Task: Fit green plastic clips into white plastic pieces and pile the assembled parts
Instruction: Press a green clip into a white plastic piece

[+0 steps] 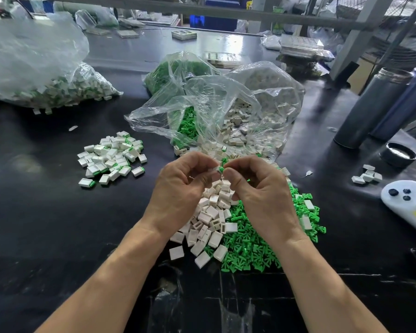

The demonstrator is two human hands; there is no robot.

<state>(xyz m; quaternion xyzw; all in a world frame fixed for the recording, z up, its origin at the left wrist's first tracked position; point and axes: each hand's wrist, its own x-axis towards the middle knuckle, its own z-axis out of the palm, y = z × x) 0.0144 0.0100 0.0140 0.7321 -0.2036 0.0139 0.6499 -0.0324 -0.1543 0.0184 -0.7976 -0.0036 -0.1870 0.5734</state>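
My left hand (181,186) pinches a white plastic piece (214,169) between thumb and fingers. My right hand (257,188) pinches a green clip (222,168) and holds it against the end of that piece. Both hands hover above a heap of loose white pieces (209,219) and a heap of loose green clips (255,248). A pile of assembled white-and-green parts (113,157) lies on the black table to the left of my hands.
An open clear bag (211,111) spilling clips and white pieces lies just behind my hands. A big bag of assembled parts (46,80) sits far left. Two dark bottles (380,104), a cap (399,153), a few white pieces (368,176) and a white object (406,198) are at right.
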